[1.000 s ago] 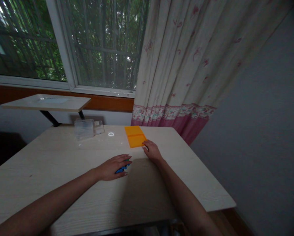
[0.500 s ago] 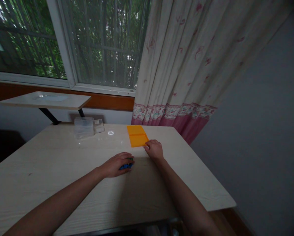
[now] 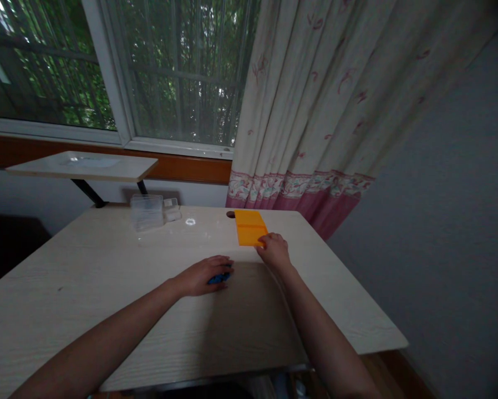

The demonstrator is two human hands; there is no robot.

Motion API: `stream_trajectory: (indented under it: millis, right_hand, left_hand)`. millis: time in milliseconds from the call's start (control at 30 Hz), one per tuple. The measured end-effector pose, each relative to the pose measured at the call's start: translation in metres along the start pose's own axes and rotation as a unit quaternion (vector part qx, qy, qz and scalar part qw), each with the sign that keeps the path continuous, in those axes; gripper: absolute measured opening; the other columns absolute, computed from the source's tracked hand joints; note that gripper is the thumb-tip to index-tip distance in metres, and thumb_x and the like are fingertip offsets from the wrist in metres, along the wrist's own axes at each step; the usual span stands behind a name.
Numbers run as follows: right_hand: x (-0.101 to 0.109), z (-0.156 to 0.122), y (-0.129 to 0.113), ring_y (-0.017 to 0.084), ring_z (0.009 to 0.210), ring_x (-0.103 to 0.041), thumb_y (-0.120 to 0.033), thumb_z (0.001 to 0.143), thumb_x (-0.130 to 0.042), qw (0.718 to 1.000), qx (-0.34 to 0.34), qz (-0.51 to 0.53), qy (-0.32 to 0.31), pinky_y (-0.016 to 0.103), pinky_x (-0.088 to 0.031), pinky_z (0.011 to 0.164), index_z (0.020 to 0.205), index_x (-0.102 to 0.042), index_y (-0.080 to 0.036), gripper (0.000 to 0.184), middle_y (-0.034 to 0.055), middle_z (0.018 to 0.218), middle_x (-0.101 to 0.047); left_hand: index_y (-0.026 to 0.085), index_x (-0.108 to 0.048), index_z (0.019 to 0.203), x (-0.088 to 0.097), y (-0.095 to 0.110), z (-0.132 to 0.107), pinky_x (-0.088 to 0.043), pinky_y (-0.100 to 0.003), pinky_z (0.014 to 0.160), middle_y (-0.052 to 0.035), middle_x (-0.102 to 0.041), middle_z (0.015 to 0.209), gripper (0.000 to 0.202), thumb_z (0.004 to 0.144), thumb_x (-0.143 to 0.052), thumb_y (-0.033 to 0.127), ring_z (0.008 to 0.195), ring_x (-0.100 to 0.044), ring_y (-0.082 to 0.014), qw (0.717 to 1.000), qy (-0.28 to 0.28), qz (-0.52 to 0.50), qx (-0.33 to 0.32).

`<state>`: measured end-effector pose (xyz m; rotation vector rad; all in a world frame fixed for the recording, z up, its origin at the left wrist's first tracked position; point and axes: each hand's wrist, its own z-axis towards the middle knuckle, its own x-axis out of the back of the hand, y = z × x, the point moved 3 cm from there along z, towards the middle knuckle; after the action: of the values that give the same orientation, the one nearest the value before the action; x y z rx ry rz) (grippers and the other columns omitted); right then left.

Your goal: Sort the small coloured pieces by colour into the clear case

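My right hand (image 3: 274, 249) pinches the near right corner of a flat orange plastic case (image 3: 250, 227). The case looks opened out, with a crease across its middle, and lies at the far side of the table. Nearer to me, my left hand (image 3: 205, 275) rests on the tabletop with its fingers curled around small blue pieces (image 3: 219, 278). Most of these pieces are hidden under the fingers, and their kind cannot be made out.
Clear plastic boxes (image 3: 147, 213) stand at the back left, with a smaller clear box (image 3: 172, 209) beside them. A raised shelf (image 3: 86, 166) is behind. A dark round hole (image 3: 230, 214) pierces the table (image 3: 149, 321) near its back edge. A curtain (image 3: 299, 183) hangs behind.
My right hand has moved the orange case to the right, uncovering the round hole in the table. My left hand stays around the blue pieces, and a bit of green no longer shows there.
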<state>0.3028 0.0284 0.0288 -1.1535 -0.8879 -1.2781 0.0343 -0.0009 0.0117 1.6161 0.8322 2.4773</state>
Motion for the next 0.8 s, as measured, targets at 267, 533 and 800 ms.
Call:
stream_trajectory:
  millis: [267,533,800]
  right_hand:
    - [-0.018,0.001,-0.009,0.026,0.132,-0.04,-0.039,0.089,-0.057,0.997,0.075,0.027,0.013,0.046,-0.023,0.112,0.115,-0.068,-0.023,0.033,0.0094,0.131,-0.059]
    - [-0.018,0.004,-0.006,0.023,0.119,-0.053,-0.036,0.091,-0.055,0.996,0.088,0.03,-0.001,0.035,-0.032,0.106,0.113,-0.07,-0.021,0.03,0.0086,0.121,-0.065]
    - [-0.011,0.003,-0.007,0.022,0.108,-0.059,-0.034,0.091,-0.054,0.995,0.098,0.029,-0.001,0.03,-0.038,0.099,0.109,-0.071,-0.02,0.028,0.0075,0.114,-0.07]
  left_hand:
    - [0.026,-0.048,0.142,0.003,-0.001,0.0,-0.032,-0.047,0.117,-0.0086,-0.039,0.153,0.049,0.095,-0.052,0.04,0.142,-0.036,-0.0262,0.999,0.021,0.03,0.007]
    - [0.025,-0.046,0.143,0.001,-0.002,0.001,-0.03,-0.046,0.118,-0.0081,-0.039,0.154,0.049,0.097,-0.046,0.042,0.142,-0.035,-0.0251,0.998,0.012,0.06,0.011]
    - [0.027,-0.051,0.137,0.04,-0.023,-0.012,-0.028,-0.05,0.118,-0.0077,-0.047,0.146,0.043,0.096,-0.047,0.038,0.137,-0.04,-0.0266,0.97,0.167,0.144,0.1]
